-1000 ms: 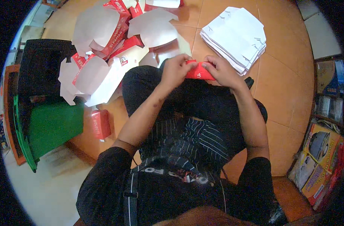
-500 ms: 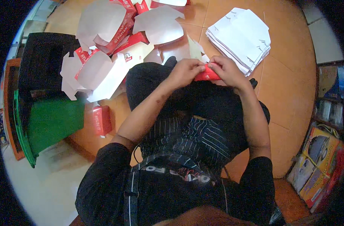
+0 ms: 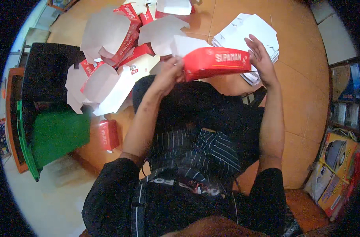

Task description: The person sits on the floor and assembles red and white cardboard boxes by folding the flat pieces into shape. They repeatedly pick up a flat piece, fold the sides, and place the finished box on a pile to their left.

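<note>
A red paper food box [image 3: 217, 63] with white lettering is held up over my lap, its pale flap standing at the left. My left hand [image 3: 170, 77] grips the left end, the fingers closed around its edge and slightly blurred. At the opposite end, my right hand [image 3: 262, 63] has its fingers stretched out and apart, the palm beside or against the box; I cannot tell whether it touches. Behind the box lies a stack of flat white card blanks [image 3: 249, 33], partly covered by it.
Several opened red-and-white boxes [image 3: 107, 35] are heaped at the far left. A smaller closed red box [image 3: 109, 135] stands on the tiled floor [image 3: 302, 98]. Beside it are a green plastic piece [image 3: 61, 126] and a black one [image 3: 49, 71]. Yellow packaging [image 3: 337, 158] lines the right edge.
The red box was low between both pinching hands; now it is raised and turned with its long side showing. My hands have moved apart, and the right fingers have opened.
</note>
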The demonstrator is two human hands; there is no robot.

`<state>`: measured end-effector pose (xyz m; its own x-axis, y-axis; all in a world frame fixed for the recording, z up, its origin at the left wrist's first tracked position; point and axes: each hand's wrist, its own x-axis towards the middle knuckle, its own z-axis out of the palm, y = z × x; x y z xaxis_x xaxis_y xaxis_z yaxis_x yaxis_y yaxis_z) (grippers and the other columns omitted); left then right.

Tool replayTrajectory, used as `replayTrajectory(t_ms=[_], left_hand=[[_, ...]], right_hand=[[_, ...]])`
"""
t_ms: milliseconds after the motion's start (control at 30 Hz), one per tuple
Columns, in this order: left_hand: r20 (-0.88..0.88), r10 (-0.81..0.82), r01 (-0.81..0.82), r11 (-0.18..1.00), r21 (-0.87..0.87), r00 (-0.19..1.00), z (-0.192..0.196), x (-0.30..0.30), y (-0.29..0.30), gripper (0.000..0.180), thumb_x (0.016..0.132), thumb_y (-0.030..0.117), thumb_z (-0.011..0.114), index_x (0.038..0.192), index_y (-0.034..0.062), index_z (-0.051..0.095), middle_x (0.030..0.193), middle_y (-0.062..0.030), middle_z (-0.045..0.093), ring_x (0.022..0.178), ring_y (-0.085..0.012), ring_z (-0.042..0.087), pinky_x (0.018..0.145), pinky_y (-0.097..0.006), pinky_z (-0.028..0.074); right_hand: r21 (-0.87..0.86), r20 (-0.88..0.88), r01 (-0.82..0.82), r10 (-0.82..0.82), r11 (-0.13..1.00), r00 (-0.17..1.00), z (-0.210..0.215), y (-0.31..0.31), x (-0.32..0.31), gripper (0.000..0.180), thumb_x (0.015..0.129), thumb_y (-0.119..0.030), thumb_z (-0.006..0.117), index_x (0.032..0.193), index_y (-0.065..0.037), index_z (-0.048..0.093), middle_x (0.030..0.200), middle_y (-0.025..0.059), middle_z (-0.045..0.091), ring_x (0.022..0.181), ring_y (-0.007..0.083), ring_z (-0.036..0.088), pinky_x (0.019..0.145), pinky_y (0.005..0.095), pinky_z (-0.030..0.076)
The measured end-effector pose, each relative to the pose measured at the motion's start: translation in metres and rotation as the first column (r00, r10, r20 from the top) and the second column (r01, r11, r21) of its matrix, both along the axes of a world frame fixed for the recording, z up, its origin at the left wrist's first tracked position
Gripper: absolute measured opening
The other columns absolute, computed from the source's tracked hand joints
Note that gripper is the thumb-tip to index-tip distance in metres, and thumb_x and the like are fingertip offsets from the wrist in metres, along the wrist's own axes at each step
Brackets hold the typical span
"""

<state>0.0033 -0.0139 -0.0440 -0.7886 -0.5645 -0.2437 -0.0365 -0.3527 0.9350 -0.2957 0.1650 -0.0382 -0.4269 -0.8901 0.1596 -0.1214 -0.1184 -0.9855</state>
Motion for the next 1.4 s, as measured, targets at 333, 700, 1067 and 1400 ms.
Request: replayTrajectory(t_ms=[333, 700, 1067, 1400], left_hand=[[-0.079, 0.266, -0.227, 0.916, 0.33, 0.961, 0.03, 0.01, -0.013, 0.034, 0.102, 0.034, 0.049, 0.125, 0.01, 0.057, 0.069, 0.0082, 0.044, 0.063, -0.0064, 0.042, 0.065, -0.026, 0.042], [0.143, 0.286, -0.166, 0.822, -0.544, 0.948, 0.011, 0.017, -0.012, 0.059, 0.1, 0.022, 0.054, 0.15, 0.0068, 0.028, 0.12, -0.0113, 0.06, 0.093, -0.0153, 0.061, 0.078, -0.03, 0.051], [0.311, -0.585, 0.66, 0.699, -0.273, 0.749, 0.041, -0.007, -0.037, 0.023, 0.094, 0.02, 0.066, 0.104, -0.0003, 0.067, 0.088, -0.005, 0.067, 0.073, -0.0126, 0.063, 0.065, -0.028, 0.052], [0.503, -0.035, 0.481, 0.359, -0.8, 0.864, 0.045, 0.01, 0.005, 0.023, 0.09, 0.024, 0.069, 0.091, 0.001, 0.068, 0.078, -0.0129, 0.066, 0.07, -0.0243, 0.061, 0.066, -0.035, 0.047]], right_hand=[[-0.069, 0.201, -0.155, 0.165, 0.986, 0.965, 0.009, 0.013, 0.004, 0.071, 0.083, -0.033, 0.079, 0.139, -0.004, 0.047, 0.135, 0.0118, 0.055, 0.123, 0.0233, 0.054, 0.106, 0.0354, 0.042], [0.193, -0.591, -0.115, 0.209, 0.974, 0.779, 0.032, 0.002, 0.078, 0.029, 0.091, -0.021, 0.067, 0.111, -0.001, 0.064, 0.1, 0.0217, 0.068, 0.097, 0.0365, 0.065, 0.086, 0.0439, 0.05], [0.473, -0.081, -0.543, 0.648, 0.694, 0.757, -0.001, -0.008, 0.084, 0.028, 0.091, -0.026, 0.069, 0.093, 0.002, 0.069, 0.065, 0.0007, 0.059, 0.061, 0.01, 0.049, 0.059, 0.0319, 0.043], [0.593, -0.19, -0.418, 0.624, 0.688, 0.758, -0.007, -0.032, 0.103, 0.034, 0.092, -0.036, 0.063, 0.096, -0.003, 0.072, 0.069, 0.0084, 0.064, 0.065, 0.0162, 0.056, 0.063, 0.0362, 0.046]])
